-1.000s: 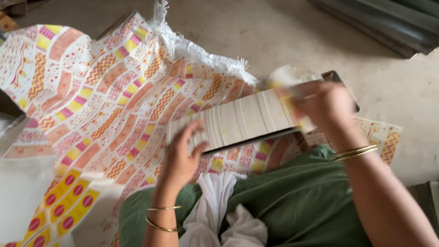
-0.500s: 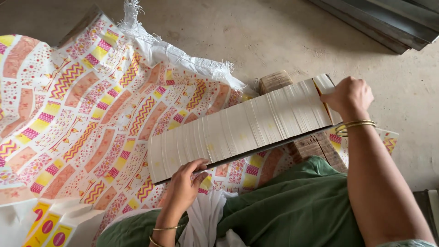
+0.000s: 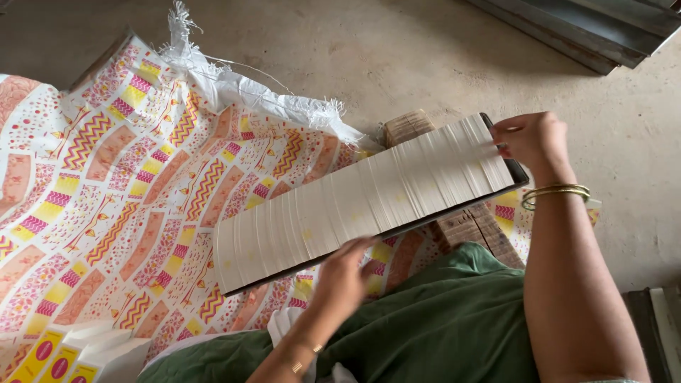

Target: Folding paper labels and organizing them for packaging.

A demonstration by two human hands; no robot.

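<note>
A long fan of white paper sheets (image 3: pixel 369 202) lies spread edge over edge on a dark board (image 3: pixel 521 174), slanting from the lower left up to the right across the person's lap. The spreading looks largely done — the overlaps run fairly evenly from one end of the row to the other, with no bunched block left that I can see.

The right hand (image 3: pixel 532 138) is closed in a pinch on the top right end of the fan, fingers curled over the last sheets, gold bangles (image 3: pixel 557 193) on the wrist. The left hand (image 3: pixel 344 273) sits at the lower edge of the board about midway along, fingers bent against the rim; it is blurred, so whether it grips the board or only steadies it I cannot tell.

What is left is harder to judge. Beneath and to the left, a big heap of printed sheets (image 3: pixel 120 177) in pink, yellow and orange zigzags covers the floor (image 3: pixel 397 50) (some still in a frayed white woven sack (image 3: pixel 248 92)), and it appears untouched. A small brown bundle (image 3: pixel 408 126) peeks out behind the board, and a few white folded pieces with red dots (image 3: pixel 60 358) sit at the bottom left corner. The person's green garment (image 3: pixel 454 319) fills the foreground.
</note>
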